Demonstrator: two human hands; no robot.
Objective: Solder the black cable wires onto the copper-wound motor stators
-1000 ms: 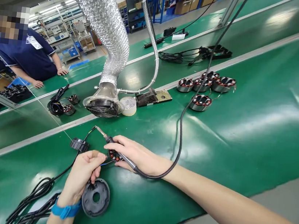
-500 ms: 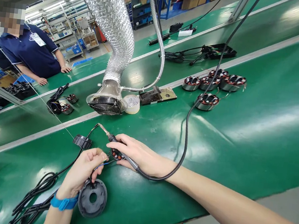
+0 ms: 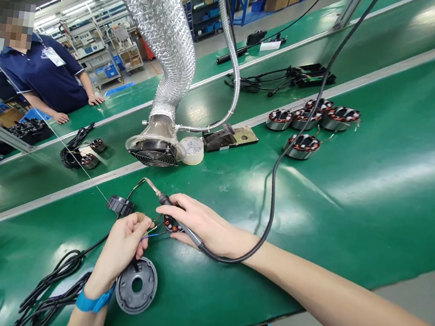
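Observation:
My right hand (image 3: 209, 227) is shut around the handle of a soldering iron (image 3: 163, 199), whose metal tip points up and left, near the black cable. Below the hand lies a small copper-wound stator (image 3: 172, 224), partly hidden by my fingers. My left hand (image 3: 121, 248) pinches thin wires (image 3: 154, 235), blue and yellowish, that run toward the stator. A dark grey round motor cover (image 3: 136, 285) sits just below my left hand, and a black ring part (image 3: 120, 206) on a cable lies above it.
A silver ducted fume extractor (image 3: 155, 149) stands at the bench's far edge, beside a tape roll (image 3: 193, 150) and a soldering iron stand (image 3: 229, 139). Several wound stators (image 3: 303, 146) lie to the right. Black cable coils (image 3: 53, 280) lie at lower left. A person in a navy shirt (image 3: 40, 74) leans on the neighbouring bench.
The whole view has shifted slightly. My left hand has risen a little, and more of the thin wires show between it and the stator. My right hand keeps the iron.

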